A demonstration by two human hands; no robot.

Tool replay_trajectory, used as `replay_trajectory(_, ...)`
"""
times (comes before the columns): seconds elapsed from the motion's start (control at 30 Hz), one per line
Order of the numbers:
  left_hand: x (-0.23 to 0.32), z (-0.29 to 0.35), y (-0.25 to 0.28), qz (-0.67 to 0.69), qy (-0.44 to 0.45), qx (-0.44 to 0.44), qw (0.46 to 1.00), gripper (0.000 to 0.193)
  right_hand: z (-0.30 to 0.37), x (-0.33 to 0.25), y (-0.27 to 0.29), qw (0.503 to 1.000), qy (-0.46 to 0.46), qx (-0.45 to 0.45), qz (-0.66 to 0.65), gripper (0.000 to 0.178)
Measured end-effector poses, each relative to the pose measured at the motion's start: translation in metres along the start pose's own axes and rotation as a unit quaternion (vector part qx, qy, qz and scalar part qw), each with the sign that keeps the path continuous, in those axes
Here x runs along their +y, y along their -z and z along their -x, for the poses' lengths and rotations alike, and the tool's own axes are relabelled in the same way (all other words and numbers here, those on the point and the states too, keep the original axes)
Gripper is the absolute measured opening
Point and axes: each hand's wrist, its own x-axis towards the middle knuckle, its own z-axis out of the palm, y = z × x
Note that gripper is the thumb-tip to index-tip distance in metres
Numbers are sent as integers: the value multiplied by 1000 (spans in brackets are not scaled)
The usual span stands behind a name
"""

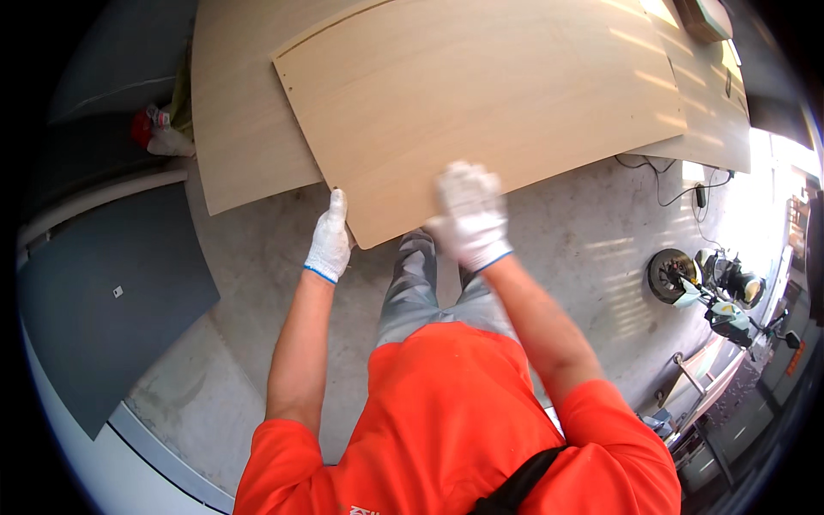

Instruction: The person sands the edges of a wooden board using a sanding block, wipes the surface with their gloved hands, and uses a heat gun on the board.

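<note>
A large light-brown plywood panel (481,103) lies in front of me, its rounded near corner pointing toward my legs. My left hand (330,237), in a white work glove with a blue cuff, grips the panel's left edge beside that corner; some of its fingers are hidden. Also gloved, my right hand (472,210) rests over the near edge, fingers stretched out and a little blurred by motion. Beneath the panel is another plywood sheet (236,129), sticking out on the left and far side.
On the left floor lies a dark grey board (120,292). A red and white bundle (159,129) sits beyond it. To the right stand a motorbike (730,313) and a dark cable (661,184). A brownish box-shaped object (706,19) sits at the far right.
</note>
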Motion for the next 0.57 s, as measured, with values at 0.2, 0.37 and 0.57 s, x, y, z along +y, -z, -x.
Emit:
replay_trajectory(0.2,-22,-1,30,-20,53,-104,993,71,45,195,56,960,-95,188,184,72)
replay_trajectory(0.37,-38,15,39,21,60,-98,993,67,43,195,47,955,-128,213,164,69)
replay_trajectory(0.57,-38,23,18,-122,16,-83,989,52,41,196,42,957,-140,203,151,74)
